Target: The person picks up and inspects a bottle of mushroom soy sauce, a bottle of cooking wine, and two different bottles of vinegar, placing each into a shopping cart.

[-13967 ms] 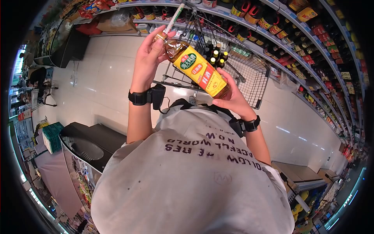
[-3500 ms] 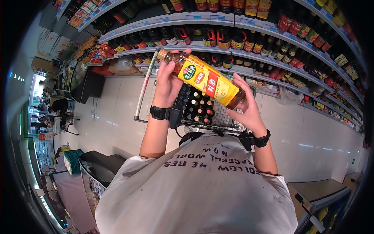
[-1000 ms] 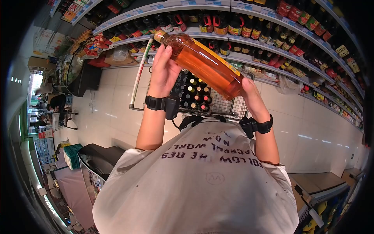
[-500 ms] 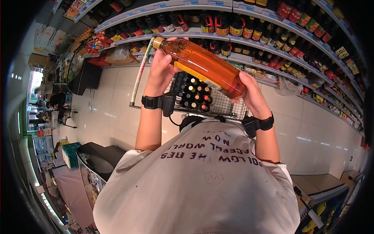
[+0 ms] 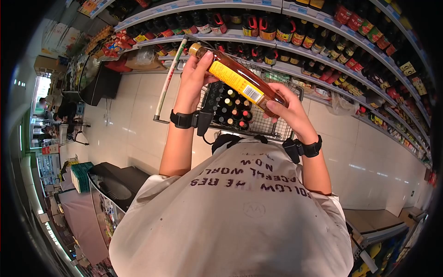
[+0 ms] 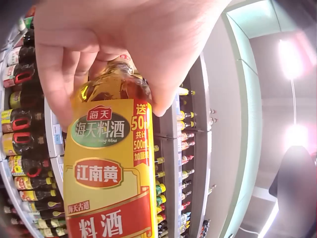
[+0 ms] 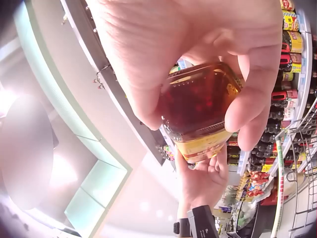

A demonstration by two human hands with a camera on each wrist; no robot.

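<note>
Fingers (image 5: 208, 60) of my left hand (image 5: 194, 76) pinch cooking wine bottle (image 5: 237, 81) neck, right hand (image 5: 288, 113) fingers cup base; barcode side up, not yet in cart (image 5: 258, 124).

Pale printed T-shirt (image 5: 240, 203); black wristbands (image 5: 181, 119), wrist-mounted cameras (image 5: 203, 121)

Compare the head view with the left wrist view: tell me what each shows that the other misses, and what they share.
Head only: the right hand gripping the base of the amber glass bottle with yellow label, its barcode side, and the wire shopping cart of small bottles.
Left wrist only: the label's front with its red and green badges.
Both: the left hand gripping the bottle's neck, and shelves of dark bottles.
</note>
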